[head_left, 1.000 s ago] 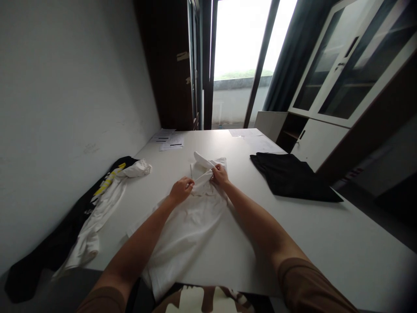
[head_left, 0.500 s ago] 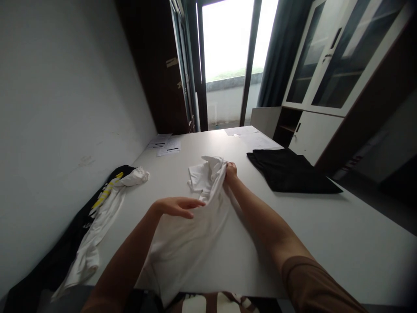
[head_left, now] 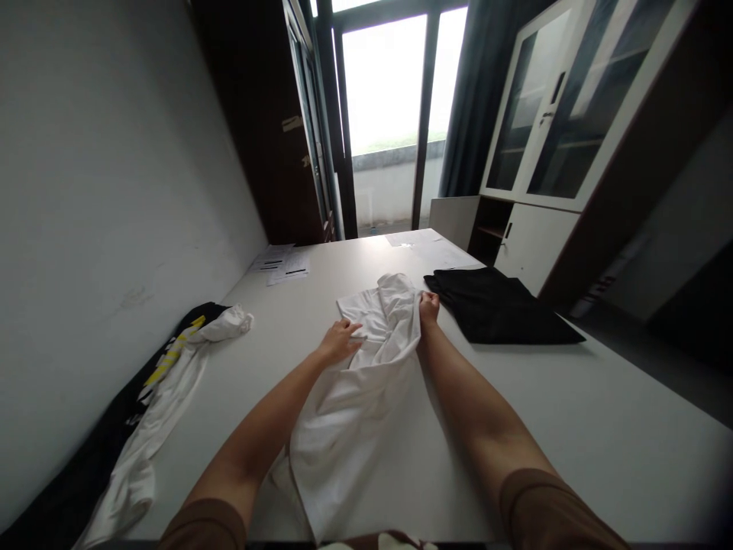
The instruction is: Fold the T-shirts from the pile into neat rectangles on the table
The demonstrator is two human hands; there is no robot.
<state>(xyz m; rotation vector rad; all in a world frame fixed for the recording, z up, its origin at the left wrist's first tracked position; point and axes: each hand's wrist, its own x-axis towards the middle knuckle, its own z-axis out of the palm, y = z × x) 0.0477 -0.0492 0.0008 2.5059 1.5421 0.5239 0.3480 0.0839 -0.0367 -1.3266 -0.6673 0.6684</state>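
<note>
A crumpled white T-shirt (head_left: 358, 405) lies along the middle of the table, its near end hanging toward the front edge. My right hand (head_left: 429, 308) is closed around the shirt's right edge, near the bunched far end. On the left side my left hand (head_left: 340, 341) rests at the sleeve, thumb and fingers apart, the fingertips touching the cloth. Creases run across the shirt between both hands, and part of it is folded over itself.
Folded black cloth (head_left: 498, 305) lies to the right on the white table (head_left: 573, 412). Against the left wall are a white garment (head_left: 177, 397) and a black one with yellow print (head_left: 123, 409). Papers (head_left: 289, 266) lie at the back left, beneath a dark cabinet (head_left: 246, 114).
My left hand has moved forward from the shirt's middle to its sleeve. My right hand has pulled the gripped edge to the right, spreading the far end. The view has shifted slightly.
</note>
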